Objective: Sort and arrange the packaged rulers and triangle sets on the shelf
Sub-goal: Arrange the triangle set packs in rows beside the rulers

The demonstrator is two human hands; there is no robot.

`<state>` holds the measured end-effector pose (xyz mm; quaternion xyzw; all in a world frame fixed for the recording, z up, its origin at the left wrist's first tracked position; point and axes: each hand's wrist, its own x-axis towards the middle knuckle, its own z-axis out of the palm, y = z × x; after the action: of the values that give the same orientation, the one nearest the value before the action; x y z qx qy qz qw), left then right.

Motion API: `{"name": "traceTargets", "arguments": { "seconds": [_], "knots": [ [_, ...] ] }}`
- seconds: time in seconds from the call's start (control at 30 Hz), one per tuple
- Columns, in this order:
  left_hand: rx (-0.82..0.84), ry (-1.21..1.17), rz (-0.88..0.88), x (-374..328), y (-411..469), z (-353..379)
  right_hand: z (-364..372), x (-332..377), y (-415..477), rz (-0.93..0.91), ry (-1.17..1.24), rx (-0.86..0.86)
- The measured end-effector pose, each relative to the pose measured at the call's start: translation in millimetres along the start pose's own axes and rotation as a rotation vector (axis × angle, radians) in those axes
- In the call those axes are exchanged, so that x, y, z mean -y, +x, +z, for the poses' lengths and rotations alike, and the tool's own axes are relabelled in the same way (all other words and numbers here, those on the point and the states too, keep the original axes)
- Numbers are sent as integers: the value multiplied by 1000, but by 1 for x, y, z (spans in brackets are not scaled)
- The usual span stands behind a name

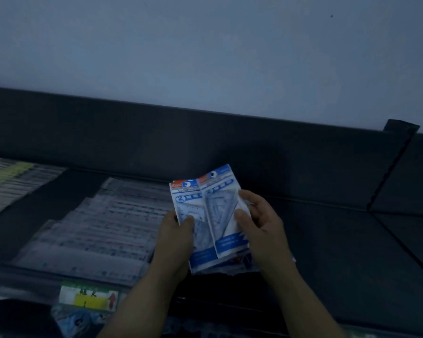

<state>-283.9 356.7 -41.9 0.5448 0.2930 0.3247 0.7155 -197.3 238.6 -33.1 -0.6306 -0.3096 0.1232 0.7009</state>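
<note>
1. We hold two triangle-set packs fanned just above the shelf, near its front edge
2. Our left hand pinches one pack, thumb on its face; our right hand clamps the other likewise
3. Ruler packs lie flat on the shelf, at its left part

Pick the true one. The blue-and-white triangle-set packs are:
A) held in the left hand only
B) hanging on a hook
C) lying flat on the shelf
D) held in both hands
D: the left hand and the right hand each grip a side of the triangle-set packs.
</note>
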Motion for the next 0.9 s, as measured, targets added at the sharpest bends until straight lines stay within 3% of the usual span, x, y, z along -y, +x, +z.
{"name": "traceTargets", "arguments": {
  "seconds": [0.17,0.27,0.37,0.43,0.6,0.7,0.83,0.9],
  "knots": [
    [32,-42,-3,-4,-1,-8,22,-4,-5,-59,-406,73],
    [-27,128,101,-4,10,-29,17,-2,4,-122,-785,-49],
    [-67,125,95,-7,23,-53,18,-3,13,109,-1140,-17],
    [-67,88,55,-10,30,-63,25,-5,16,207,-1251,35],
    [-37,142,24,-8,40,-72,33,-3,23,346,-1172,-7],
    [-12,158,13,-5,43,-71,33,0,21,377,-979,-25],
    [12,164,28,-2,42,-67,28,1,16,250,-799,-128],
    [20,150,18,-2,42,-64,25,7,14,225,-600,-218]
  ]
}}
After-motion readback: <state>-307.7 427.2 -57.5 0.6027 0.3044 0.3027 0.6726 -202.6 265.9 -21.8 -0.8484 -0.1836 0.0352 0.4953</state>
